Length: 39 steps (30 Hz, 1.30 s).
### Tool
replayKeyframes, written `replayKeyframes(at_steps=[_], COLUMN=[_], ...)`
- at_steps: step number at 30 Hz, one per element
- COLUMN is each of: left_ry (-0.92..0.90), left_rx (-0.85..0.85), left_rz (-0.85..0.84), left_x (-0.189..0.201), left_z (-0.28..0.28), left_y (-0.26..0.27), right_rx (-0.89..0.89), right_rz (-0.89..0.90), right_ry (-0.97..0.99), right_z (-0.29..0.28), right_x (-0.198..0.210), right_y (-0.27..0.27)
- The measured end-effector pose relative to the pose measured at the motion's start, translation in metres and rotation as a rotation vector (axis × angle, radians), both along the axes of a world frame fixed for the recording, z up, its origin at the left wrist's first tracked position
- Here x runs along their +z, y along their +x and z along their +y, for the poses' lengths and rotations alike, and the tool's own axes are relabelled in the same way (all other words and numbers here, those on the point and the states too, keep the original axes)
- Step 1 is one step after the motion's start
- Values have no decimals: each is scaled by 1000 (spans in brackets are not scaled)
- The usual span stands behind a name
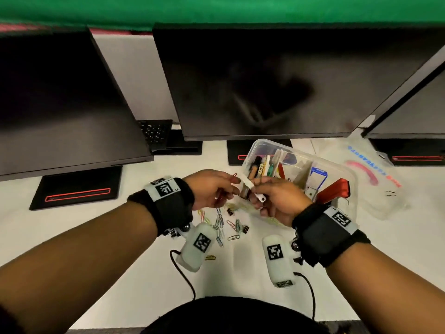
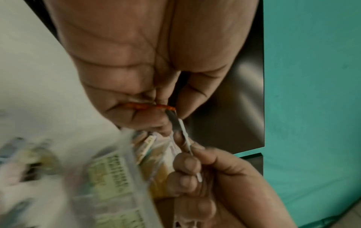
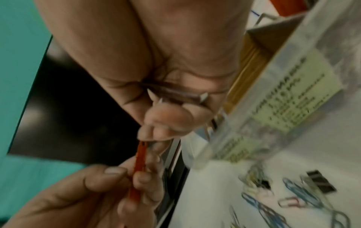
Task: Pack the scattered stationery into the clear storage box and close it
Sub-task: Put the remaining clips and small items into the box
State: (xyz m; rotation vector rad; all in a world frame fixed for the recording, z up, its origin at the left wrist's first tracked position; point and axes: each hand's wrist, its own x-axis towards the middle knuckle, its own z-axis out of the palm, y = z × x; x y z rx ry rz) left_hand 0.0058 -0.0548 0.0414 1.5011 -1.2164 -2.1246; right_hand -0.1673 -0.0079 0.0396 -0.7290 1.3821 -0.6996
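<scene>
Above the white desk, my left hand (image 1: pixel 231 182) pinches a thin red strip (image 1: pixel 234 175) between thumb and fingers. My right hand (image 1: pixel 257 189) grips a thin white strip (image 1: pixel 251 186) that reaches across to the red one. In the left wrist view the red strip (image 2: pixel 148 106) and the white strip (image 2: pixel 185 138) meet end to end. The right wrist view shows the red strip (image 3: pixel 139 166) clearly but little of the white one. Just behind the hands stands the clear storage box (image 1: pixel 265 142), open, with pens, markers and a red stapler (image 1: pixel 334 189) inside. Its clear lid (image 1: pixel 375 179) lies to the right.
Coloured paper clips (image 1: pixel 220 224) and small black binder clips (image 1: pixel 244 229) lie scattered on the desk under the hands. Dark monitors (image 1: pixel 265 80) on black stands (image 1: pixel 77 189) line the back, with a keyboard (image 1: pixel 154 131) between them. Camera cables (image 1: pixel 185 273) trail toward the desk's near edge.
</scene>
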Motion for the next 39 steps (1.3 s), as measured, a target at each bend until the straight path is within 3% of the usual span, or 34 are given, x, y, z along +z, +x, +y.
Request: replayKeyframes(at_steps=[7, 10, 14, 19, 24, 28, 30, 34, 39], left_ry=[-15, -2, -8, -93, -117, -132, -146, -180, -304], left_rx=[72, 116, 121, 156, 182, 170, 143, 20, -184], left_rz=[-15, 11, -1, -24, -111, -242, -335, -541, -820], left_x=[15, 15, 11, 5, -5, -20, -32, -64, -98], left_z=[-25, -30, -36, -42, -41, -34, -31, -21, -6], left_y=[-99, -132, -138, -96, -33, 16, 38, 83, 125], right_rx=[-318, -317, -269, -107, -7, 237, 393, 732, 805], right_rz=[31, -69, -48, 93, 141, 212, 327, 729, 890], right_ry=[95, 70, 51, 79, -75, -184, -218, -320, -271], right_z=[-32, -42, -52, -56, -54, -49, -43, -30, -12], right_x=[8, 12, 18, 11, 6, 3, -3, -27, -73], right_y=[-74, -85, -94, -81, -30, 24, 47, 81, 93])
